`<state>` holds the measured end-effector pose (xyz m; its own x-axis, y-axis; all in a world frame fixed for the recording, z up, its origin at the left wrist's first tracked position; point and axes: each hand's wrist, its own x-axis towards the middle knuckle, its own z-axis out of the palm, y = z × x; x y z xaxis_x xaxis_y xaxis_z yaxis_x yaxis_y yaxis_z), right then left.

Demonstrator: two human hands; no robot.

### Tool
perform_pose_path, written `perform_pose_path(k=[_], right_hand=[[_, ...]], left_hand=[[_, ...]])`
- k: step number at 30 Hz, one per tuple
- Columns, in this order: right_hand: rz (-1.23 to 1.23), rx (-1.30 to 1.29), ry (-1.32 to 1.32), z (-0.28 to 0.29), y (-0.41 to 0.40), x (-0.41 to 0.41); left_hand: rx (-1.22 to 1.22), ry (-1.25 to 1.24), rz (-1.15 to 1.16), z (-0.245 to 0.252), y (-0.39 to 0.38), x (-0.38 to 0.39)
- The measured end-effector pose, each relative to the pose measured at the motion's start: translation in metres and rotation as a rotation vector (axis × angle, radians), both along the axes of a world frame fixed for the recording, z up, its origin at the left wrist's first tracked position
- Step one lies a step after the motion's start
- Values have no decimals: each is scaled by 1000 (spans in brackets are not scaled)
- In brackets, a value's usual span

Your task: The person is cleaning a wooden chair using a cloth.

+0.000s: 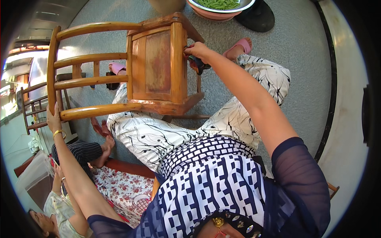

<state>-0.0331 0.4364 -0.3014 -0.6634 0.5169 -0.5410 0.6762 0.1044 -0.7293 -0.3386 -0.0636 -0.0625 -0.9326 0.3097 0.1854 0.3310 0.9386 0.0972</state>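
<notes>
A wooden chair (158,62) with a slatted back stands between my knees, its seat to the right and its backrest (92,81) reaching left. My left hand (54,120), with a gold bangle at the wrist, grips the backrest's top rail near its lower end. At the seat's right edge, my right hand (196,52) holds a dark patterned cloth (198,65) against the wood. The seat panel's finish looks worn and reddish in its middle. Part of the chair's legs is hidden under the seat.
A basin (205,13) of green vegetables stands on the grey floor (300,77) beyond the chair, beside a dark round base (257,17). At lower left, another person (64,205) sits by a floral-covered seat (125,184). A second chair (34,104) stands at far left.
</notes>
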Motion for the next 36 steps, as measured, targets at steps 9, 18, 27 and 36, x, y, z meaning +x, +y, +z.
perform_pose_path(k=[9,18,27,36], right_hand=[[-247,-526,8,8,-15,18],[-152,-357,53,-10,-19,37],[-230,-406,120,-24,-3,11],[-399,-614,200,5,-60,54]], left_hand=[[-51,33,30,-1,-1,-6],[-71,5,78,7,19,3],[-45,15,24,4,7,-11],[-86,-29,74,1,4,-10]])
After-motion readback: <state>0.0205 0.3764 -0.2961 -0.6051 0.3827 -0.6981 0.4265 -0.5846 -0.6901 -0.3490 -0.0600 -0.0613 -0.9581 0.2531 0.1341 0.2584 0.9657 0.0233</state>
